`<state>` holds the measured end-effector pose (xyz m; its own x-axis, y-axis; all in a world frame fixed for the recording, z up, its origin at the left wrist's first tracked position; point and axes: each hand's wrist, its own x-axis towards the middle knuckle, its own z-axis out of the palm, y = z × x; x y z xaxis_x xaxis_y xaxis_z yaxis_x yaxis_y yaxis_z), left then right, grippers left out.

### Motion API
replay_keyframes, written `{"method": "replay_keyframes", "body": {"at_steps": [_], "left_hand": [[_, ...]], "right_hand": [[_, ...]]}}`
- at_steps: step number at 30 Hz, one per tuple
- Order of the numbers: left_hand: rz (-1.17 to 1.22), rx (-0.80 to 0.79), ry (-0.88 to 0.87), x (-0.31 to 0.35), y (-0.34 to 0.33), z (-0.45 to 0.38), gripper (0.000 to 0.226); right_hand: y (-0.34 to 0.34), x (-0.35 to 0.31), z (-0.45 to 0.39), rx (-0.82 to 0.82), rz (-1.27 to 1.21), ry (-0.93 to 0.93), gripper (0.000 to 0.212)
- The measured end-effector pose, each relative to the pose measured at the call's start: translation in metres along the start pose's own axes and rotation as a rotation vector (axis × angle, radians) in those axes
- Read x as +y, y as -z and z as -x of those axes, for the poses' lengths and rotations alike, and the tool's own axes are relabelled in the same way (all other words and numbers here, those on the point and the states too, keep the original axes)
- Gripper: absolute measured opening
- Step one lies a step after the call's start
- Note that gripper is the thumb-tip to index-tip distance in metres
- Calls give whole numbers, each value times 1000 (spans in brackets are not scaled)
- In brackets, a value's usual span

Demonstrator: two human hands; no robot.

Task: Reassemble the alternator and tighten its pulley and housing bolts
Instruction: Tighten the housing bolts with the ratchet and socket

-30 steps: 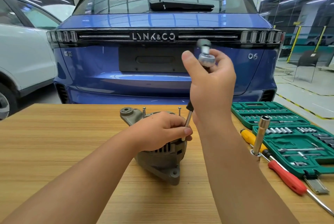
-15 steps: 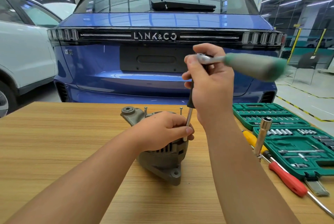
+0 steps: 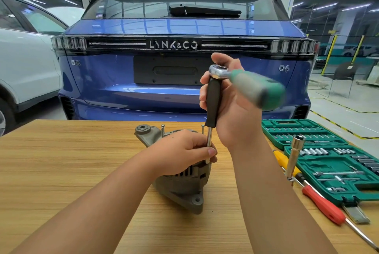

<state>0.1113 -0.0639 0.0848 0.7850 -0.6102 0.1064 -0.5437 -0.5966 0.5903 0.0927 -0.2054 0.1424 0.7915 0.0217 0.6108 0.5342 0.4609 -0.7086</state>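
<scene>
Head view: the alternator point(image 3: 180, 184) sits on the table point(image 3: 61, 161) under the left hand point(image 3: 180, 151), which grips it and steadies the upright driver shaft point(image 3: 209, 145). Directly above, the right hand point(image 3: 231, 106) holds the ratchet point(image 3: 246, 85), its handle pointing right. The car point(image 3: 123, 73) beyond reads "LYNK&CO" and "06".

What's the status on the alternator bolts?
Left hand grips alternator, steadying extension shaft. Right hand holds ratchet on a housing bolt. Nothing blocking.
</scene>
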Motion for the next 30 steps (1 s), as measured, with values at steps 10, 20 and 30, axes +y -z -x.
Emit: {"method": "replay_keyframes", "body": {"at_steps": [10, 20, 30], "left_hand": [[-2, -24, -21, -1, 1, 3, 15], [18, -16, -30, -1, 1, 2, 16], [2, -17, -26, -1, 0, 0, 15]], "right_hand": [[-5, -14, 7, 152, -27, -165, 16], [1, -10, 7, -65, -171, -229, 23], [7, -19, 7, -81, -267, -282, 34]]}}
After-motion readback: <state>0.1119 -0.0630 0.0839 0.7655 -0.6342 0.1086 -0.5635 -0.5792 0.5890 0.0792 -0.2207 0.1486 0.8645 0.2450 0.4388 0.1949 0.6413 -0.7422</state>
